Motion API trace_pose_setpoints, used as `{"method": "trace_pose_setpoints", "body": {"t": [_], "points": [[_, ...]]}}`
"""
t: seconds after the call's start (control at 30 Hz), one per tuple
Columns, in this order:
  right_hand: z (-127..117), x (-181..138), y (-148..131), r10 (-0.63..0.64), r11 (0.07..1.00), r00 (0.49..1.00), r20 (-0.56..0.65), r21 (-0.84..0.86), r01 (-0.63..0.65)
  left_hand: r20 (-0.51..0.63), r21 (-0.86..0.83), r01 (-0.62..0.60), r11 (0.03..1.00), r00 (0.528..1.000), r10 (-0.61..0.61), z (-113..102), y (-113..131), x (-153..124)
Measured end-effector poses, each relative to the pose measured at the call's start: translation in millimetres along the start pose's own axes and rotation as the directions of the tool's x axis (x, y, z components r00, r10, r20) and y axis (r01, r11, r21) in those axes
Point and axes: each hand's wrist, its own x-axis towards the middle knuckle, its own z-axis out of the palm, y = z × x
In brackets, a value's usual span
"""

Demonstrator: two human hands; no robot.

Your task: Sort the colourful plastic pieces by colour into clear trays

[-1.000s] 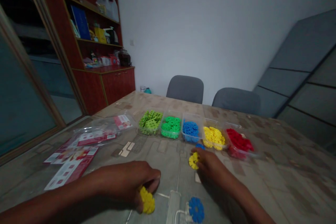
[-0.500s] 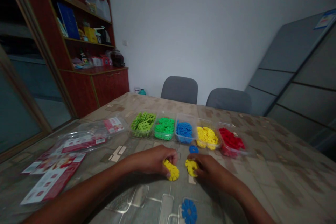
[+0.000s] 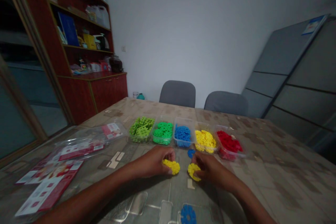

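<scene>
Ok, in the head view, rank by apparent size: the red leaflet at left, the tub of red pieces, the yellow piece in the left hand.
1. red leaflet, though it lies nearer the camera.
2. tub of red pieces.
3. yellow piece in the left hand.

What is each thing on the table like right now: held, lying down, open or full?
Left hand: shut on left yellow flower-shaped plastic disc.
Right hand: shut on right yellow flower-shaped plastic disc.
Blue flower-shaped plastic disc at the near edge: lying flat, untouched.
Five clear plastic tubs: lidless, filled with coloured pieces.
Clear plastic bag of red leaflets: lying flat.
</scene>
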Motion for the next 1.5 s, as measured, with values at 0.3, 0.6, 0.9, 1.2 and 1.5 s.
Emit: {"method": "trace_pose_setpoints", "body": {"t": [0.3,0.6,0.9,1.2,1.5], "points": [[-61,36,36,0.132,0.973,0.906,-0.402,0.229,-0.040,-0.297,-0.028,-0.004,1.000,0.955,-0.004,-17,46,106],[-75,26,49,0.121,0.969,0.898,-0.422,0.248,-0.014,-0.340,-0.033,0.004,0.999,0.940,-0.015,-2,44,149],[-53,17,13,-0.024,0.990,0.999,-0.038,0.140,0.029,-0.108,-0.144,-0.069,0.987,0.993,0.053,-23,36,32],[-17,3,-24,-0.019,1.000,0.936,0.353,-0.015,0.025,0.341,-0.049,0.056,0.997,0.939,-0.036,-23,12,-118],[14,-41,-42,0.018,0.972,0.928,0.372,-0.223,0.071,0.330,0.023,0.075,0.997,0.941,-0.079,-11,14,-164]]}}
